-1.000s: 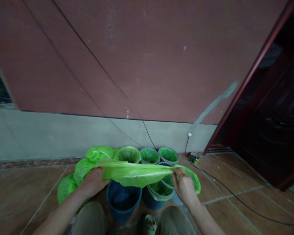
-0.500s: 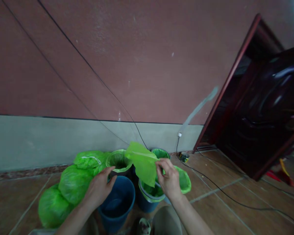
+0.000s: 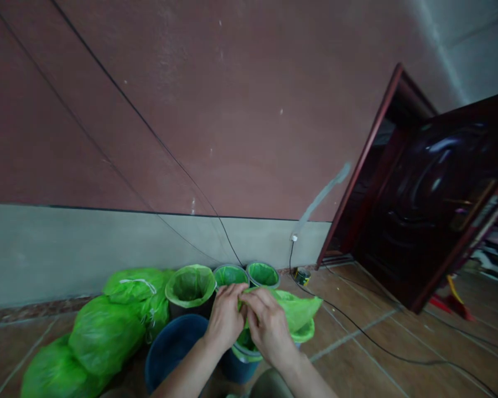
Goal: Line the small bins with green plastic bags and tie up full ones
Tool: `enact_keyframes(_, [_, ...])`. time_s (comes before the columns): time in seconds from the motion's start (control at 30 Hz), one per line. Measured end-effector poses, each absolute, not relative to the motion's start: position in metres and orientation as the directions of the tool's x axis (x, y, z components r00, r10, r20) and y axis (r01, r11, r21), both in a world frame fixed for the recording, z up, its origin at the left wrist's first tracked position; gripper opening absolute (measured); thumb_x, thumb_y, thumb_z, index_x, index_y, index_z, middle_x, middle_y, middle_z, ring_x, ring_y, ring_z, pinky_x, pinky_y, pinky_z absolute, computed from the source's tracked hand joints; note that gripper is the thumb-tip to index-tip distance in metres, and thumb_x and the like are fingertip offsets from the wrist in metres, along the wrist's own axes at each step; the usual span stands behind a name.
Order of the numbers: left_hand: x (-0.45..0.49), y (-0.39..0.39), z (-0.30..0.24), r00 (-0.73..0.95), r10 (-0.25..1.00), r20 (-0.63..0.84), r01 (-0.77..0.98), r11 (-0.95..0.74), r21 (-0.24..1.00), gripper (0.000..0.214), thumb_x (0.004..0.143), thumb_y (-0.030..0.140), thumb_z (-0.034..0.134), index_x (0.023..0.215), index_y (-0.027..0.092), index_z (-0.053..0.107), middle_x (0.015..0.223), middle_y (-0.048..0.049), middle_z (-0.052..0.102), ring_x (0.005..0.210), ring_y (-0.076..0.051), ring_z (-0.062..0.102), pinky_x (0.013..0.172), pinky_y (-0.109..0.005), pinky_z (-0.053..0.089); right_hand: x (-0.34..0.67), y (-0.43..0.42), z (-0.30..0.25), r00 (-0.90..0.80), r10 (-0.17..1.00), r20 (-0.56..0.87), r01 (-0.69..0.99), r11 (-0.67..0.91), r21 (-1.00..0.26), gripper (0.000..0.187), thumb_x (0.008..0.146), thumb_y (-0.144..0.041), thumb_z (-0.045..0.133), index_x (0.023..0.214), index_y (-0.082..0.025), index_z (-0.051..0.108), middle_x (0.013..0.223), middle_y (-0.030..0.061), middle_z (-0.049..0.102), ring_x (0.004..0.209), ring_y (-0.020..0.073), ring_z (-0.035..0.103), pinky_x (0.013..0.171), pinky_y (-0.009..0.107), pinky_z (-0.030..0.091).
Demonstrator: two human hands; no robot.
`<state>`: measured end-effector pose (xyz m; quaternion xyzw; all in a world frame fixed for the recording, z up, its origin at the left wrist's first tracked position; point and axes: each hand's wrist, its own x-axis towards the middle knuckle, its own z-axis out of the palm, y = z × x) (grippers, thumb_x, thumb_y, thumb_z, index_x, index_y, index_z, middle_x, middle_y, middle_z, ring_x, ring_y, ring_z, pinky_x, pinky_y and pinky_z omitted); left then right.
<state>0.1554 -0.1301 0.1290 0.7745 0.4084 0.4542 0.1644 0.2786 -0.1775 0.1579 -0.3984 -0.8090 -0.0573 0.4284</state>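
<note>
Both hands meet low in the middle of the view, fingertips pinched together on the near edge of a thin green bag (image 3: 301,309). The left hand (image 3: 226,320) and the right hand (image 3: 269,327) are closed narrowly on that one bit of film, knuckles almost touching. The rest of the bag trails away to the right, above a blue bucket (image 3: 237,369) that already has a green liner folded over its rim.

Just left of the hands stands a bare blue bucket (image 3: 170,345), with no liner showing. Behind them three lined buckets (image 3: 191,287) stand in a row against the wall. Further left, full green bags (image 3: 105,331) lie heaped on the tiled floor (image 3: 357,376). A dark door (image 3: 431,193) stands open on the right.

The work in hand looks like rubbing the bag's edge to part its two layers. The picture is soft here, so whether the layers have come apart cannot be told. To do this well, I would pinch lightly and let the thumbs slide against the forefingers, since film this thin clings and tears if tugged. It should help to grip right at the very edge rather than further into the bag, and to hold the bag clear of the lined bucket's rim so that it does not snag.
</note>
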Motion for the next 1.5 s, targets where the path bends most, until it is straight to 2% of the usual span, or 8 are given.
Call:
enact_keyframes(0.13, [0.151,-0.120,0.103,0.160,0.820,0.550,0.449,-0.556,0.699,0.047,0.072,0.002,0.045,0.111,0.020,0.063,0.112,-0.0078,0.065,0.106,-0.020,0.061,0.095,-0.036,0.048,0.287,-0.185,0.166,-0.262,0.552,0.792,0.709,0.667,-0.230,0.027,0.082,-0.001,0.043,0.089,-0.022,0.059,0.089,0.0049,0.060,0.082,0.0181,0.058,0.071,0.030,0.049])
enact_keyframes(0.4, [0.091,-0.111,0.072,-0.048,0.858,0.511,0.548,-0.405,0.732,0.044,0.068,0.005,0.044,0.104,0.018,0.065,0.113,-0.0086,0.065,0.094,-0.021,0.066,0.089,-0.037,0.052,0.322,-0.184,0.193,-0.110,0.426,0.898,0.817,0.554,-0.162,0.022,0.083,-0.004,0.045,0.082,-0.022,0.057,0.087,0.0044,0.058,0.081,0.0168,0.059,0.070,0.027,0.048])
enact_keyframes(0.63, [0.053,-0.116,0.078,-0.071,0.852,0.519,0.675,-0.342,0.654,0.032,0.073,0.014,0.045,0.095,0.019,0.067,0.110,-0.0067,0.068,0.101,-0.021,0.064,0.092,-0.034,0.050,0.332,-0.179,0.189,0.051,0.514,0.856,0.802,0.490,-0.342,0.016,0.081,-0.010,0.049,0.080,-0.021,0.061,0.088,0.0038,0.059,0.082,0.0174,0.059,0.070,0.028,0.046])
enact_keyframes(0.97, [-0.026,-0.127,0.094,-0.275,0.926,0.260,0.791,0.065,0.608,0.033,0.072,0.019,0.050,0.097,0.019,0.071,0.087,-0.0065,0.074,0.083,-0.026,0.068,0.078,-0.034,0.051,0.374,-0.171,0.186,0.257,0.497,0.829,0.804,0.366,-0.469,0.011,0.076,-0.019,0.053,0.075,-0.019,0.065,0.080,0.0024,0.061,0.068,0.0152,0.057,0.061,0.026,0.044])
enact_keyframes(1.03, [-0.031,-0.130,0.098,-0.343,0.920,0.190,0.677,0.102,0.729,0.029,0.069,0.019,0.054,0.091,0.018,0.072,0.083,-0.0070,0.074,0.079,-0.025,0.068,0.074,-0.035,0.051,0.378,-0.169,0.176,0.262,0.525,0.810,0.807,0.341,-0.482,0.012,0.075,-0.020,0.053,0.077,-0.019,0.065,0.080,0.0021,0.060,0.065,0.0145,0.056,0.060,0.026,0.044])
enact_keyframes(1.17, [-0.026,-0.134,0.097,-0.458,0.882,-0.114,0.009,0.132,0.991,0.022,0.063,0.017,0.058,0.083,0.016,0.068,0.076,-0.0039,0.071,0.067,-0.018,0.065,0.061,-0.029,0.052,0.380,-0.163,0.150,0.225,0.595,0.771,0.857,0.256,-0.448,0.022,0.075,-0.022,0.048,0.083,-0.019,0.069,0.082,0.0039,0.061,0.068,0.0170,0.058,0.062,0.029,0.045])
enact_keyframes(1.3, [-0.017,-0.141,0.099,-0.389,0.891,-0.233,-0.318,0.108,0.942,0.019,0.058,0.014,0.065,0.077,0.013,0.067,0.072,-0.0028,0.069,0.062,-0.014,0.063,0.056,-0.025,0.052,0.382,-0.158,0.122,0.223,0.674,0.705,0.854,0.214,-0.475,0.032,0.073,-0.025,0.043,0.084,-0.019,0.072,0.091,0.0077,0.067,0.081,0.0219,0.064,0.070,0.032,0.048])
enact_keyframes(1.5, [-0.014,-0.151,0.111,-0.197,0.941,-0.275,-0.517,0.138,0.845,0.020,0.057,0.007,0.070,0.076,0.014,0.069,0.075,-0.0041,0.072,0.067,-0.015,0.066,0.061,-0.024,0.053,0.386,-0.152,0.096,0.472,0.828,0.301,0.566,-0.023,-0.824,0.035,0.071,-0.035,0.052,0.090,-0.014,0.072,0.073,0.0097,0.072,0.056,0.0225,0.067,0.048,0.028,0.046])
